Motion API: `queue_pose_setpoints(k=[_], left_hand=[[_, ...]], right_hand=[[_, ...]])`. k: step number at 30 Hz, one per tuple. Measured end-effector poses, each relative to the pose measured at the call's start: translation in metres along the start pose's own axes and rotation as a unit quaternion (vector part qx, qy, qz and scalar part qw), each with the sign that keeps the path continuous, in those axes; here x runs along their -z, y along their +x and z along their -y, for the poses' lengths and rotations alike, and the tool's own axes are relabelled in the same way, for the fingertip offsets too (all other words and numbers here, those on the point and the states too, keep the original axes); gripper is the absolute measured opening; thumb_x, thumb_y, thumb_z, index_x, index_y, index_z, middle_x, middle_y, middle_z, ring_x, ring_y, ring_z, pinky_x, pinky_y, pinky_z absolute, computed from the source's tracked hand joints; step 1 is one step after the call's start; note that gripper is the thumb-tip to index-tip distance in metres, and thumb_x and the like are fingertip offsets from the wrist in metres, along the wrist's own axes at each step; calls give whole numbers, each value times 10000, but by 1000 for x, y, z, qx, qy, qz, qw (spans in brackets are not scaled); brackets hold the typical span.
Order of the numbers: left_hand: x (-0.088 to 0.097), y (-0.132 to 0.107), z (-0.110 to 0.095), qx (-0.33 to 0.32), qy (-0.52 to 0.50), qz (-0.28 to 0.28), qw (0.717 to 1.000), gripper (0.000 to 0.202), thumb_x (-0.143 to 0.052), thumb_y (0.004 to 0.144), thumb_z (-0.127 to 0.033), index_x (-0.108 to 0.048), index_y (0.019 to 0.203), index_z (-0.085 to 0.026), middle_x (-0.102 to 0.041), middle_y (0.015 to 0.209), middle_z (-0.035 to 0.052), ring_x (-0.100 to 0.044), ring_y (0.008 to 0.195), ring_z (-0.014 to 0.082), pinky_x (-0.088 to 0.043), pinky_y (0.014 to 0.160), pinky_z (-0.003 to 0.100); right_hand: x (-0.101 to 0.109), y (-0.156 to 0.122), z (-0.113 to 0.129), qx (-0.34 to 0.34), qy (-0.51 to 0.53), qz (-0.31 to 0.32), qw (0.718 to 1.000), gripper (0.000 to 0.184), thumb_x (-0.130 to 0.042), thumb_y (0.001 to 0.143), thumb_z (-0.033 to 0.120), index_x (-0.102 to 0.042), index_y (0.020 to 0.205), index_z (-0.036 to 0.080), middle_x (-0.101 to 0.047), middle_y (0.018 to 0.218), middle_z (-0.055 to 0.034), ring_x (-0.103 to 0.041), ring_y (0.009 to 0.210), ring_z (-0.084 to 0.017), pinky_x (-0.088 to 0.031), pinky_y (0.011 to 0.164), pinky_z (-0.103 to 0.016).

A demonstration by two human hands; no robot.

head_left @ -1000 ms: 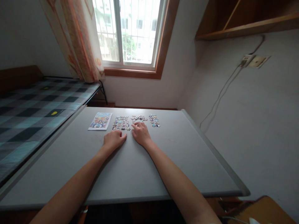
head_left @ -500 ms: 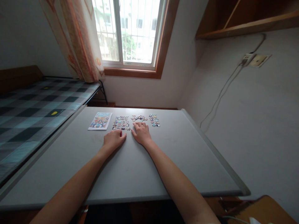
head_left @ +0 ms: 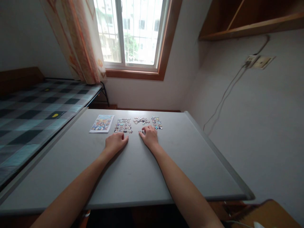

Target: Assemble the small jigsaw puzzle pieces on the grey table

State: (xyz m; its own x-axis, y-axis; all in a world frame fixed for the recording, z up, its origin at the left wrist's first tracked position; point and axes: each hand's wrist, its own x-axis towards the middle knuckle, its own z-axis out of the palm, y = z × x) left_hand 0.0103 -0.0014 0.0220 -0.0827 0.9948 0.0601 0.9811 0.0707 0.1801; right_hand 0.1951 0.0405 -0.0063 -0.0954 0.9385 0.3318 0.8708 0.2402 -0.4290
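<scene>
My left hand (head_left: 115, 142) rests on the table with its fingers curled in and its thumb pointing right. Just beyond it lies a block of spread-out jigsaw pieces (head_left: 123, 125). On the table's right half, my right hand (head_left: 150, 136) is bent down, thumb and fingertips close together around a small jigsaw piece (head_left: 142, 131), mostly hidden by the fingers. Past those fingertips sits a loose cluster of jigsaw pieces (head_left: 141, 120). A narrower group of jigsaw pieces (head_left: 156, 122) lies to its right. The printed picture sheet (head_left: 102, 123) lies flat on the left.
The grey table (head_left: 128, 177) has raised edges. A bed with a checked mattress (head_left: 47, 98) stands on the left. At the back are a curtain (head_left: 83, 47) and a window (head_left: 140, 34). A cable (head_left: 222, 98) hangs from the wall socket (head_left: 251, 60) on the right.
My right hand has drawn back from the middle cluster, slightly right and towards me, with a small jigsaw piece now showing at its fingertips. The left hand stays where it was.
</scene>
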Motion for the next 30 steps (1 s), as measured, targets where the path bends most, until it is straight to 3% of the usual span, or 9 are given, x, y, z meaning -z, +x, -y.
queue_pose_setpoints(k=[14, 20, 23, 28, 30], left_hand=[[-1, 0, 1, -3, -2, 1, 1000, 441, -390, 812, -563, -643, 748, -208, -688, 780, 76, -616, 709, 221, -342, 564, 262], [-2, 1, 2, -4, -8, 1, 1000, 426, -407, 815, -557, -648, 750, -211, -693, 791, 77, -623, 721, 229, -355, 567, 265], [-2, 1, 2, -6, -11, -2, 1000, 409, -420, 819, -545, -643, 746, -210, -691, 778, 70, -620, 716, 220, -347, 566, 259], [-3, 0, -1, -66, -67, -14, 995, 343, -445, 835, -502, -650, 901, -234, -674, 737, 25, -606, 671, 185, -327, 551, 247], [-4, 0, -2, -90, -94, -24, 991, 332, -440, 850, -481, -644, 964, -246, -661, 704, 6, -598, 644, 172, -327, 553, 245]], right_hand=[[5, 0, 0, -34, 46, 34, 998, 121, -624, 776, 304, -673, 809, 198, -605, 921, -65, -501, 937, -209, -359, 840, -325], [6, 1, 3, -9, 151, 42, 988, 32, -602, 729, 186, -630, 743, 181, -633, 734, -12, -550, 709, -141, -417, 734, -287], [4, 2, 6, 7, 277, 53, 959, 44, -590, 712, 171, -621, 743, 171, -630, 685, -1, -561, 632, -119, -445, 649, -254], [-2, 1, 13, -31, 513, 101, 852, 173, -654, 683, 304, -609, 763, 158, -626, 702, -10, -598, 574, -119, -485, 551, -253], [-4, 0, 15, -34, 542, 126, 830, 204, -674, 664, 321, -617, 762, 151, -620, 675, -5, -583, 537, -111, -483, 524, -250]])
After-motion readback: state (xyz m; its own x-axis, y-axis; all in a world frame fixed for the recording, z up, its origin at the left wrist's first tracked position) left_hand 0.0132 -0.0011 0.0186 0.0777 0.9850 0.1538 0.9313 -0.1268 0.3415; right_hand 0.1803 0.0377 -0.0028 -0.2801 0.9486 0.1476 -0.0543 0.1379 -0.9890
